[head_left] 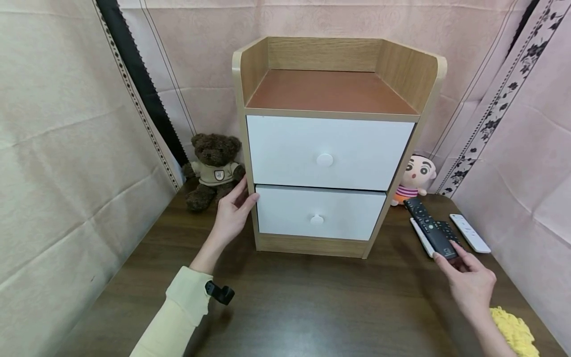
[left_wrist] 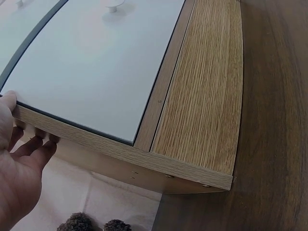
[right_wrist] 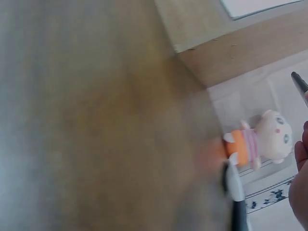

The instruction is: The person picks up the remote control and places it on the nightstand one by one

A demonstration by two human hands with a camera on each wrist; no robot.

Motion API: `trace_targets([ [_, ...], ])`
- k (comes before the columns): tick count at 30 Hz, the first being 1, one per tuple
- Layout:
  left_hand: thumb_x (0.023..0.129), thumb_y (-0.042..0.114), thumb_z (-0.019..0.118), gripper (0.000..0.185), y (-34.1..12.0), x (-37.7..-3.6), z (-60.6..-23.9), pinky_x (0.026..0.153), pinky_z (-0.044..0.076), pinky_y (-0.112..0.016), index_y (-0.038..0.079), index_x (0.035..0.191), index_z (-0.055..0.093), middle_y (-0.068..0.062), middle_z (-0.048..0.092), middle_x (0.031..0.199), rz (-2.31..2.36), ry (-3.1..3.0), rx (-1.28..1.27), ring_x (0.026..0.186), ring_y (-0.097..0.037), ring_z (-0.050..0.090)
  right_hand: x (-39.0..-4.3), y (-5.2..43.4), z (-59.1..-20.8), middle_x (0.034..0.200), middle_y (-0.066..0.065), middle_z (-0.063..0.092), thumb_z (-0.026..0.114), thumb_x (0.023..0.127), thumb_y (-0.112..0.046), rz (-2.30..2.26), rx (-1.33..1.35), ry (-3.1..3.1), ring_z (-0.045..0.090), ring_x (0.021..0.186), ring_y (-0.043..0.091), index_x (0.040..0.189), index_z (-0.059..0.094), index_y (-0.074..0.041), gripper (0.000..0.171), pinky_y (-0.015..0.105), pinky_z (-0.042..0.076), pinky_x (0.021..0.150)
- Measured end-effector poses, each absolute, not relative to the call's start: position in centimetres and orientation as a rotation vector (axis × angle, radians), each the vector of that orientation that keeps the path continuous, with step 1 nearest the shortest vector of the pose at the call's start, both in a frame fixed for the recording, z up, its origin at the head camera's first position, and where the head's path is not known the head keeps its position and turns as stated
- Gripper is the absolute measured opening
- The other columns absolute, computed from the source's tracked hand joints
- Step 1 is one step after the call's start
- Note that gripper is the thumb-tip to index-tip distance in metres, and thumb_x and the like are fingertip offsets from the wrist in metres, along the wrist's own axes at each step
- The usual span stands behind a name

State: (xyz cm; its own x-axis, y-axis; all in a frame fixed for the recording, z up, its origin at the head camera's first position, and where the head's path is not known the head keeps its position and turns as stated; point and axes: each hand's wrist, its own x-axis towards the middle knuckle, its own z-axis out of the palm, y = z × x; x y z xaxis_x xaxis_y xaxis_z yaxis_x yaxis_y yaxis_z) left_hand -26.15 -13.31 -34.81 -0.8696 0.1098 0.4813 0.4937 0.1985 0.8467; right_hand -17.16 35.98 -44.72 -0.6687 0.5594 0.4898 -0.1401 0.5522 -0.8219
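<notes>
A small wooden cabinet (head_left: 312,243) stands upright, with a white upper drawer (head_left: 290,148) and a white lower drawer (head_left: 285,213), both closed. My left hand (head_left: 234,210) rests on its left side edge, thumb at the front corner and fingers against the outer side panel. At the right, my right hand (head_left: 473,285) holds a black remote control (head_left: 428,225) by its near end. The remote's dark tip (right_wrist: 299,83) shows at the edge of the right wrist view. Under and beside it lie a white remote (head_left: 421,238), another black remote (head_left: 446,229) and a separate white remote (head_left: 470,233).
A brown teddy bear (head_left: 214,171) sits left of the cabinet. A cartoon doll (head_left: 415,178) stands to its right, behind the remotes. A yellow knitted cloth (head_left: 513,329) lies at the front right of the wooden table (head_left: 321,307). Pale curtains (head_left: 67,148) surround the table.
</notes>
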Motion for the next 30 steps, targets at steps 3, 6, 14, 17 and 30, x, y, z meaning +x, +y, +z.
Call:
trace_targets([
  [3, 0.105, 0.008, 0.061, 0.06, -13.3, -26.2, -34.8, 0.107, 0.045, -0.036, 0.0, 0.157, 0.033, -0.019, 0.039, 0.157, -1.723, -2.156, -0.571, 0.14, -0.031, 0.045, -17.3, 36.1, -43.6, 0.07, -0.027, 0.061, 0.086, 0.078, 0.001, 1.215, -0.332, -1.951, 0.055, 0.06, -0.01, 0.125, 0.074, 0.001, 0.048, 0.003, 0.043, 0.057],
  [6, 0.104, 0.007, 0.061, 0.06, -13.3, -26.2, -34.8, 0.106, 0.045, -0.034, -0.001, 0.157, 0.033, -0.019, 0.039, 0.157, -1.72, -2.156, -0.571, 0.14, -0.032, 0.045, -17.4, 36.3, -42.5, 0.075, -0.022, 0.065, 0.084, 0.078, 0.006, 1.315, -0.317, -1.857, 0.059, 0.062, -0.008, 0.126, 0.073, 0.0, 0.05, 0.004, 0.046, 0.06],
  [14, 0.104, 0.007, 0.062, 0.06, -13.2, -26.2, -34.7, 0.104, 0.047, -0.034, -0.002, 0.157, 0.034, -0.02, 0.041, 0.156, -1.723, -2.155, -0.565, 0.138, -0.033, 0.048, -17.1, 36.1, -40.2, 0.071, -0.005, 0.071, 0.078, 0.076, 0.021, 1.636, -0.139, -1.548, 0.064, 0.059, 0.001, 0.121, 0.072, 0.009, 0.047, 0.009, 0.05, 0.056],
  [17, 0.104, 0.007, 0.062, 0.06, -13.2, -26.1, -34.7, 0.105, 0.047, -0.035, -0.002, 0.157, 0.034, -0.021, 0.042, 0.155, -1.724, -2.158, -0.558, 0.138, -0.033, 0.048, -16.8, 35.8, -39.6, 0.074, -0.002, 0.073, 0.075, 0.075, 0.025, 1.669, -0.072, -1.486, 0.065, 0.06, 0.003, 0.121, 0.069, 0.013, 0.048, 0.01, 0.051, 0.057],
  [30, 0.105, 0.008, 0.061, 0.06, -13.3, -26.2, -35.0, 0.106, 0.046, -0.039, -0.001, 0.157, 0.033, -0.021, 0.041, 0.156, -1.725, -2.161, -0.553, 0.139, -0.033, 0.046, -16.5, 34.3, -37.3, 0.096, 0.012, 0.076, 0.069, 0.072, 0.034, 1.752, 0.157, -1.278, 0.068, 0.071, 0.011, 0.121, 0.063, 0.022, 0.051, 0.015, 0.056, 0.068],
])
